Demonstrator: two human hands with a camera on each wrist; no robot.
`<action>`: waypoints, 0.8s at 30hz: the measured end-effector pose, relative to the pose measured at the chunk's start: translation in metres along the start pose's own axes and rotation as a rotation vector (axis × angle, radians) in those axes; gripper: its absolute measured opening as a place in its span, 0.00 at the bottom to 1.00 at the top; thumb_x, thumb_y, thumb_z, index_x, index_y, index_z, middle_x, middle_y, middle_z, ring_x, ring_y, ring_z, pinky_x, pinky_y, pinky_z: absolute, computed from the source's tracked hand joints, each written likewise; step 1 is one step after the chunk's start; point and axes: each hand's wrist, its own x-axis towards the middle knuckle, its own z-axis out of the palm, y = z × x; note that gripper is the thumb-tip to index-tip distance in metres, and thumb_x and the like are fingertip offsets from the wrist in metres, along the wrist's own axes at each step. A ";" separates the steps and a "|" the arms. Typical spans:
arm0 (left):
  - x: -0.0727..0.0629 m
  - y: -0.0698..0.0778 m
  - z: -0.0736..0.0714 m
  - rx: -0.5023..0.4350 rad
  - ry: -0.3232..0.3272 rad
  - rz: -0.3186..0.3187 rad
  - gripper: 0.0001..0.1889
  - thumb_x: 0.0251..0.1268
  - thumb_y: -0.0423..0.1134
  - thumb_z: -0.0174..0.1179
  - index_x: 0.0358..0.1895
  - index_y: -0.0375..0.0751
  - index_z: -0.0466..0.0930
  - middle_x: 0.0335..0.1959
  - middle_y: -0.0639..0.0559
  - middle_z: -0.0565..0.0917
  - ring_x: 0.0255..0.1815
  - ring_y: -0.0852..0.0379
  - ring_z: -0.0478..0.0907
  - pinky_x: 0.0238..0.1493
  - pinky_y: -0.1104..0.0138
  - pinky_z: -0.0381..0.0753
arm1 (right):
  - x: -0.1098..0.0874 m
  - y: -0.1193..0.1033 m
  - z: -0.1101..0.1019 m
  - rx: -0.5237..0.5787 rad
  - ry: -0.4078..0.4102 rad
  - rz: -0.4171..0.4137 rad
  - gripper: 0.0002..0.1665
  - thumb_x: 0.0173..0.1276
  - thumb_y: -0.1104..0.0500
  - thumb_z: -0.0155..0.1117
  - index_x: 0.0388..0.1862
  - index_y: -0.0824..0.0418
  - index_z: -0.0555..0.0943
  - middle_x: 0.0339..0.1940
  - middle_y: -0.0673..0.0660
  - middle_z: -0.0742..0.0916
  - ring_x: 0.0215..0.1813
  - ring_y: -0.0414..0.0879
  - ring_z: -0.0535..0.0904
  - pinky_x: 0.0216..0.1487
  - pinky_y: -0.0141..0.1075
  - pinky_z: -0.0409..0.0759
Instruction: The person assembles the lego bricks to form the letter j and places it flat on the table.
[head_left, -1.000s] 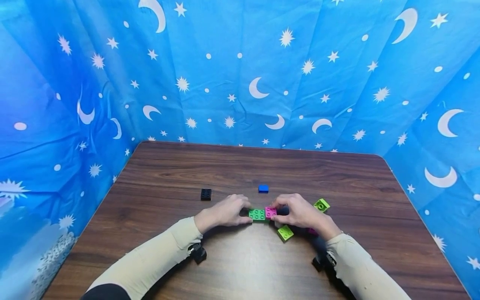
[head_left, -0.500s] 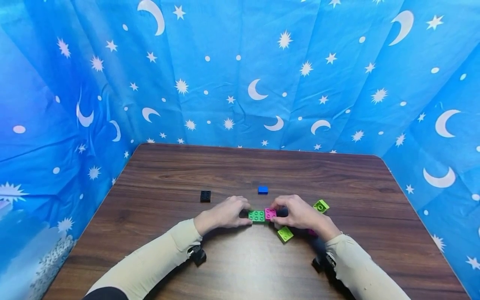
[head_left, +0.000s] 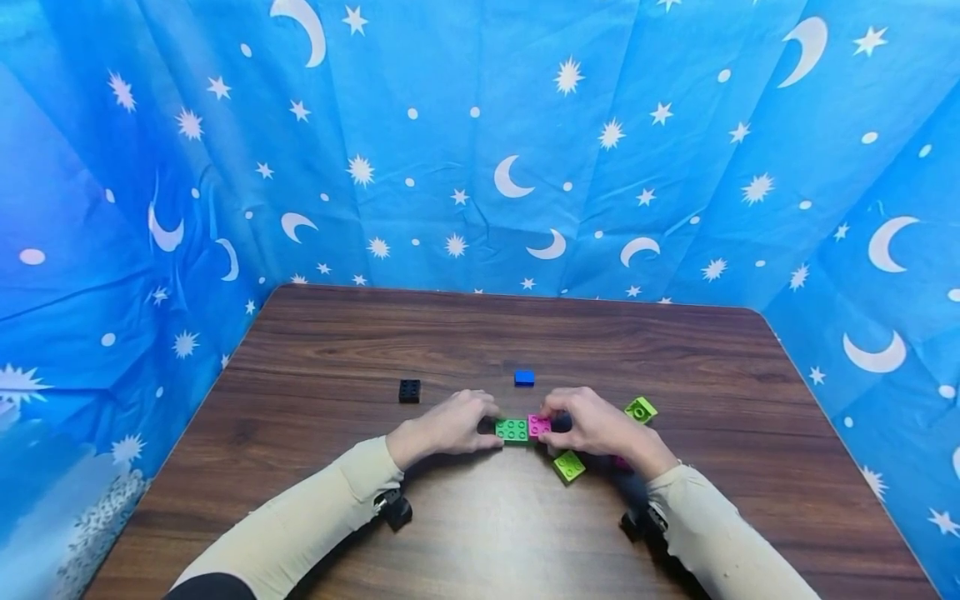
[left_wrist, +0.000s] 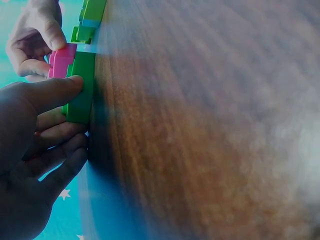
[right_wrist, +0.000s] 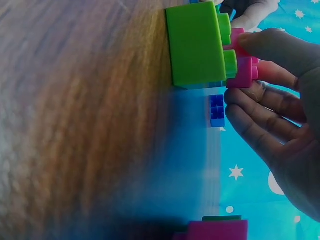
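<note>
Near the middle of the table, my left hand (head_left: pixel 450 425) grips a green building brick (head_left: pixel 512 430) by its left end. The thumb lies on the brick's near side in the left wrist view. My right hand (head_left: pixel 596 423) pinches a small pink brick (head_left: pixel 537 425) between thumb and fingers. That pink brick sits on the studs at the right end of the green brick (left_wrist: pixel 82 95). A lime brick (head_left: pixel 569 467) lies studs up just in front of the right hand, and it covers part of the pink brick (right_wrist: pixel 242 74) in the right wrist view.
Farther back lie a blue brick (head_left: pixel 524 378) and a black brick (head_left: pixel 409 391). To the right is another lime brick (head_left: pixel 641 409), tipped with its hollow side showing. A magenta brick (head_left: pixel 621 462) is partly hidden beneath the right wrist. Starry blue cloth (head_left: pixel 450 150) surrounds the table.
Both hands keep their hold on the joined green and pink bricks, almost still. The whole head view has shifted slightly.
</note>
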 end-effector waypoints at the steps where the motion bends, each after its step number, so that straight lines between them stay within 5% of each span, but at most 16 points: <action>1: 0.000 0.000 0.000 -0.002 0.000 0.000 0.21 0.60 0.52 0.67 0.51 0.42 0.84 0.45 0.51 0.84 0.47 0.55 0.81 0.53 0.63 0.79 | 0.000 -0.001 0.000 -0.004 -0.003 0.001 0.08 0.61 0.53 0.71 0.36 0.53 0.82 0.37 0.46 0.84 0.40 0.40 0.82 0.41 0.37 0.81; 24: 0.000 0.001 -0.001 -0.019 0.003 -0.001 0.21 0.59 0.51 0.67 0.50 0.42 0.84 0.44 0.52 0.84 0.46 0.56 0.81 0.52 0.64 0.79 | 0.009 -0.011 0.001 -0.054 -0.030 0.113 0.14 0.60 0.48 0.72 0.39 0.53 0.84 0.33 0.43 0.85 0.34 0.36 0.78 0.36 0.31 0.77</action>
